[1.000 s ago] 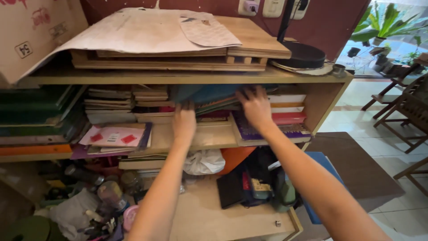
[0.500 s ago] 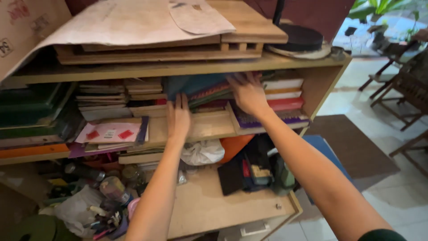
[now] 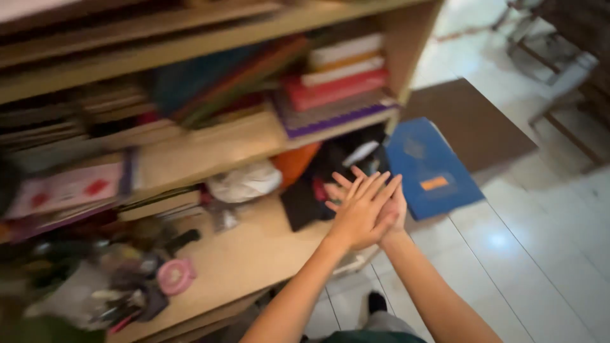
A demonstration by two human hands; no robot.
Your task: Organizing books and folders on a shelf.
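My left hand [image 3: 357,215] and my right hand [image 3: 396,207] are pressed flat together in front of the lower shelf [image 3: 254,254], the left lying over the right. Both are empty, with fingers stretched out and slightly spread. They hover above the shelf's front right corner and touch nothing else. Just behind them are a black pouch [image 3: 304,202] and a blue folder [image 3: 429,166] that leans by the shelf's right end. On the middle shelf, a stack of flat books [image 3: 337,76] and tilted dark blue and coloured folders [image 3: 210,79] sit well beyond the hands. The picture is motion-blurred.
A white plastic bag [image 3: 244,181] and an orange object [image 3: 295,162] lie under the middle shelf. Jars, pens and a pink round thing [image 3: 176,276] crowd the lower left. A brown mat [image 3: 470,121] lies on the white tiled floor; wooden chairs [image 3: 562,38] stand at right.
Both hands have left the folders on the middle shelf, dropped down and come together palm to palm. The view has swung down and to the right.
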